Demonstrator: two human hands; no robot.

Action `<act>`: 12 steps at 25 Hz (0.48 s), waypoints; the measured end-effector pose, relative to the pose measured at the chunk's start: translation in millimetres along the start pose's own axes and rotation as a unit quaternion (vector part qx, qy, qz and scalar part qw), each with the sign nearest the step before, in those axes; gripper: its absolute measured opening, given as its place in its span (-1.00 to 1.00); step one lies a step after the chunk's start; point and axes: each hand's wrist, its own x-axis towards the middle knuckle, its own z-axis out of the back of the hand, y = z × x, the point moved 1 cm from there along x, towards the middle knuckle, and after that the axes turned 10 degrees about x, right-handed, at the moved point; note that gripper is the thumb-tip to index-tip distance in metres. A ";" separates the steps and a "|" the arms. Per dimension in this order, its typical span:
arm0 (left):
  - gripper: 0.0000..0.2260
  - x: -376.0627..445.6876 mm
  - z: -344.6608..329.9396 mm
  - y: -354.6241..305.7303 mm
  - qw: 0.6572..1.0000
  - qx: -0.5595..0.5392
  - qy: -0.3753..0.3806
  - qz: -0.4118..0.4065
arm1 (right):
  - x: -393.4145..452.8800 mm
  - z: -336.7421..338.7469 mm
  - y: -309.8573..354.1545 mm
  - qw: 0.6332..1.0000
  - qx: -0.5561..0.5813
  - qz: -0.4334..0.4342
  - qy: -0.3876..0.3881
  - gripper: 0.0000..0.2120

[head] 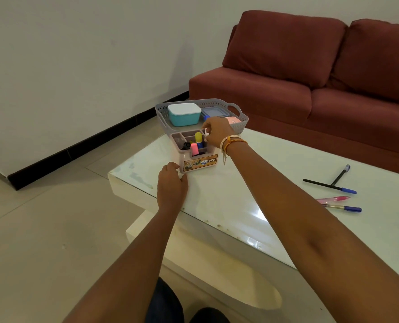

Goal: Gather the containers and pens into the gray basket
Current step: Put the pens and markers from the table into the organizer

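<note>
The gray basket (238, 113) stands at the table's far corner. Inside it are a teal container with a white lid (184, 115), a clear blue-lidded container (213, 111) and a pink one (232, 120), partly hidden. In front of it stands a pink pen organizer (199, 162) with several markers in its compartments. My left hand (171, 183) grips the organizer's near left corner. My right hand (217, 131) grips its far right rim. Several pens lie loose at the right: two black ones with blue caps (329, 185), a pink one (332, 199) and a clear one with a blue cap (343, 207).
The white glass-topped table (217, 199) has its left corner (111, 173) just past my left hand. A dark red sofa (310, 78) stands behind the table. Tiled floor (53, 229) lies to the left.
</note>
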 end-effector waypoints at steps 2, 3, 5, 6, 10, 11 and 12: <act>-0.85 -2.3 1.2 0.7 1.000 0.010 0.000 -0.020 | -19.8 -0.9 -6.4 0.997 0.046 -0.013 -0.058 -0.72; -0.86 -5.7 1.1 -1.1 0.999 0.026 0.005 -0.041 | -32.8 -1.3 -12.2 0.993 0.068 -0.018 -0.090 -0.77; -0.86 -17.0 1.9 -5.4 0.993 0.071 0.013 -0.089 | -59.1 -6.8 -25.7 0.982 0.108 -0.029 -0.149 -0.82; -0.85 -25.3 1.7 -7.8 0.991 0.089 0.013 -0.104 | -73.1 -10.3 -32.6 0.977 0.121 -0.029 -0.173 -0.82; -0.72 -61.7 -1.9 -21.9 0.972 0.172 0.030 -0.155 | -125.0 -12.4 -64.9 0.969 0.131 -0.044 -0.203 -0.77; -0.68 -70.7 -4.2 -26.6 0.966 0.198 0.046 -0.160 | -137.8 -8.2 -73.4 0.968 0.130 -0.052 -0.207 -0.76; -0.64 -79.5 -5.9 -31.7 0.959 0.224 0.064 -0.163 | -150.1 -4.1 -81.2 0.967 0.129 -0.060 -0.211 -0.75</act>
